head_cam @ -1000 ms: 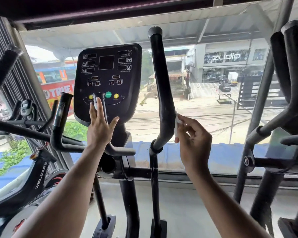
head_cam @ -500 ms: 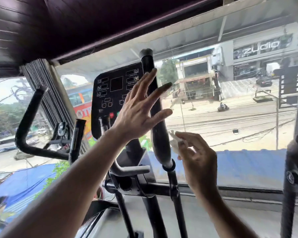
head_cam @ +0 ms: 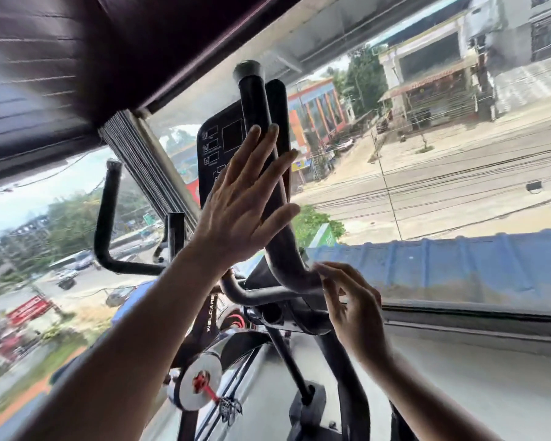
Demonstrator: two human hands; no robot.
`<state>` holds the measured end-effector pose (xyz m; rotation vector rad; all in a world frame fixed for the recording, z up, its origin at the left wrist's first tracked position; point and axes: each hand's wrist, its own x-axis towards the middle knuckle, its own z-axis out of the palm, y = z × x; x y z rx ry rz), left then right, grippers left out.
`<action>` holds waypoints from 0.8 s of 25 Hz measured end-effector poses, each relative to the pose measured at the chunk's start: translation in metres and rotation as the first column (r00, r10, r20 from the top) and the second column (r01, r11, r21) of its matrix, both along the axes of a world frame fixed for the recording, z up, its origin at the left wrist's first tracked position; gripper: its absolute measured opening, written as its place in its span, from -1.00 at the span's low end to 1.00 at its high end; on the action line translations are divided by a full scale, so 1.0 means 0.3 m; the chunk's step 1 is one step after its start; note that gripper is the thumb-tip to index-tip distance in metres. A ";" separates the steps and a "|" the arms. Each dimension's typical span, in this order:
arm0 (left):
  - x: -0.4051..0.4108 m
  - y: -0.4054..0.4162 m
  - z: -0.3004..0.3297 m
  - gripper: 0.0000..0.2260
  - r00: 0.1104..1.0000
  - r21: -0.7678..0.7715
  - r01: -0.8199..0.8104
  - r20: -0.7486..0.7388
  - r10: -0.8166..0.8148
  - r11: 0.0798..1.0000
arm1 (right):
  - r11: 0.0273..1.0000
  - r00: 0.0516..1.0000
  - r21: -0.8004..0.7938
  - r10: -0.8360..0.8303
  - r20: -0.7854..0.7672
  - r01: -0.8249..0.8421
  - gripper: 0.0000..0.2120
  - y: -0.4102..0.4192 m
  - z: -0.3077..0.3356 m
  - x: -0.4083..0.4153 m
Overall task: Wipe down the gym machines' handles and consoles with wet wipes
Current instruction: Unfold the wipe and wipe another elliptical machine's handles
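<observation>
2 hands work at the elliptical's right black foam-covered handlebar.

Left hand (head_cam: 240, 214) is spread flat, fingers straight and apart, just in front of the tall black foam-covered handlebar (head_cam: 269, 173), probably to steady it; contact cannot be confirmed. Right hand (head_cam: 352, 308) sits at the bar's lower bend with fingers loosely curled, fingertips (head_cam: 320, 269) against the foam, seemingly placed to rub there. No wet wipe shows in either hand; it may be hidden behind the right fingers, so I cannot tell whether that hand holds anything. Behind the bar, the flat black plastic console (head_cam: 220, 154) is partly covered by the left hand.
</observation>
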<state>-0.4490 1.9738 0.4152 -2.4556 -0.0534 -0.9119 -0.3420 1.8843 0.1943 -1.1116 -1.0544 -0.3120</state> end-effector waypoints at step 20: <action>0.010 -0.065 -0.042 -0.51 0.996 -0.208 -0.064 0.047 0.076 0.976 | 0.990 0.994 -0.127 0.053 -0.100 -0.066 -0.60 0.096 -0.159 0.100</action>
